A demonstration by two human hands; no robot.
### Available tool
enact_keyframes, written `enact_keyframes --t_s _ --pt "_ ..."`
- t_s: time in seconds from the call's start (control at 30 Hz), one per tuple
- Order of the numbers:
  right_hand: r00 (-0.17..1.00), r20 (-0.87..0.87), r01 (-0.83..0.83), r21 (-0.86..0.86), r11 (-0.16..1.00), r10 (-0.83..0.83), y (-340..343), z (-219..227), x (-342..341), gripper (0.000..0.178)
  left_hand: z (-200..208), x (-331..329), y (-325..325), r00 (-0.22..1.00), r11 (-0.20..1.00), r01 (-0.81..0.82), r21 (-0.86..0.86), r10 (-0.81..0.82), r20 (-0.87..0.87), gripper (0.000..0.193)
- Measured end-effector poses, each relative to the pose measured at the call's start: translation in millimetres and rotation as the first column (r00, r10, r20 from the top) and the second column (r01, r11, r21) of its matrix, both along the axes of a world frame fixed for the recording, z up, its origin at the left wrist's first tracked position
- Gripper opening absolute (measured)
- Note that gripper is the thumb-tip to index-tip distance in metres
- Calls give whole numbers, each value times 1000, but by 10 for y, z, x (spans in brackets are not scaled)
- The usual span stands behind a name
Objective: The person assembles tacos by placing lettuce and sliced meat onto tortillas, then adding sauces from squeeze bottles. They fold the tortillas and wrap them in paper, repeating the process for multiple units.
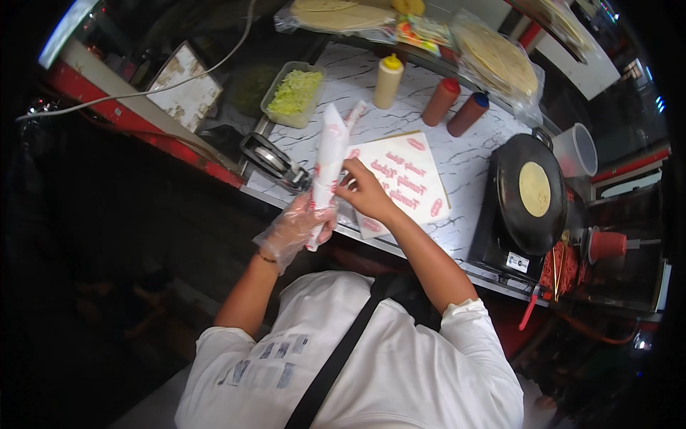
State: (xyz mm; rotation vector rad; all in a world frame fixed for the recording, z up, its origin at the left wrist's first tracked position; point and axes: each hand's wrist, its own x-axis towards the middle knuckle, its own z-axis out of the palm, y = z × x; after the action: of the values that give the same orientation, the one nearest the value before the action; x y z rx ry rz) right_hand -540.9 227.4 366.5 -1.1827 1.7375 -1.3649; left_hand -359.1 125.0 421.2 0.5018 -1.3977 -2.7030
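Observation:
A long roll wrapped in white paper with red print (330,143) stands nearly upright over the counter's front edge, its paper twisted to a narrow tail at the top. My left hand (296,223), in a clear plastic glove, is closed around its lower part. Bare and bent at the fingers, my right hand (368,191) pinches at the roll's right side; whether something small is between the fingertips cannot be seen. Just left of the roll sits a black tape dispenser (275,161). Beneath my right hand lies a stack of printed wrapping paper (421,175).
A tub of shredded lettuce (294,96) stands at the back left. Three squeeze bottles, cream (388,82), red (441,101) and dark-capped (468,114), stand behind the paper. At right, a flatbread (534,189) lies on a black pan (511,193). Bagged flatbreads (496,57) line the back.

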Motion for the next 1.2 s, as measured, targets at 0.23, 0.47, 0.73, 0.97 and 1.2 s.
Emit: enact_keyframes --t_s 0.23,0.47,0.73,0.97,1.2 --pt "919 -349 -129 179 975 186 -805 -218 382 52 -24 685 -808 987 985 -161 -64 162 13 27" --pt "921 -390 77 167 983 -6 -899 -321 721 46 -122 859 -971 982 982 -188 -30 189 26 26" --pt "868 472 24 279 960 -158 -1091 -123 610 20 -105 725 -1042 980 979 -197 -50 198 28 22" --pt "971 -24 234 245 941 -236 -808 -573 834 12 6 609 -908 966 968 -248 -48 251 67 21" --pt "999 -8 41 193 980 -40 -453 -61 506 21 97 356 -692 976 965 -179 -191 199 88 21"
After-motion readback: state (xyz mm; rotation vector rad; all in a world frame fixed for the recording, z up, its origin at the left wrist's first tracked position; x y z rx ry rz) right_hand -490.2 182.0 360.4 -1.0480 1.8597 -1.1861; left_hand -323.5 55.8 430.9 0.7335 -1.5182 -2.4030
